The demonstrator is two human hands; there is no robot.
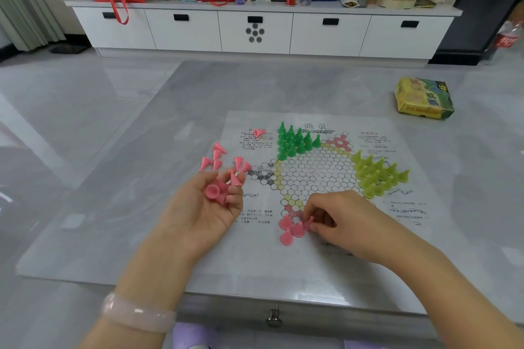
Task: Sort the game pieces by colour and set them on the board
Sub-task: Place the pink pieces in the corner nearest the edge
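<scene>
A paper checkers board [326,249] lies on the grey table. Green pieces [295,142] stand grouped at its upper left corner, and yellow-green pieces [378,176] at its right. Three pink pieces [290,229] stand at the board's lower point. My right hand [340,218] pinches a pink piece [309,223] right beside them, touching the board. My left hand [207,207], palm up, holds a few pink pieces [217,193] in curled fingers. Loose pink pieces [219,159] lie on the table beyond it, and one pink piece [259,132] lies on its side on the board's upper left.
A yellow-green game box [422,99] sits at the table's far right. A drawer knob [274,317] shows at the table's near edge. A white cabinet [255,28] with bags, bottles and a can stands along the far wall.
</scene>
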